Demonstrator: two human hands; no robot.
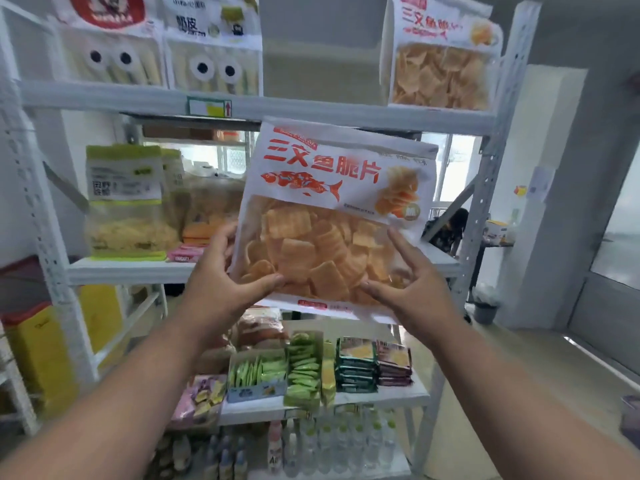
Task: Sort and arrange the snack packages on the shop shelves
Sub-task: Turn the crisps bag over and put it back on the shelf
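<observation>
I hold a large white bag of orange fish crisps (332,216) upright in front of the white shelf unit, at the height of the middle shelf (121,270). My left hand (225,282) grips its lower left corner, thumb across the front. My right hand (412,289) holds the lower right edge, thumb on the front, fingers spread along the side. A matching crisps bag (441,60) stands on the top shelf (311,110) at the right.
Two white bags with cartoon eyes (159,60) stand top left. A green-topped bag (126,202) and flat packs sit on the middle shelf. Below are boxes of green packets (273,372), stacked dark packs (356,368) and bottles (329,441). A person (446,230) sits behind at the right.
</observation>
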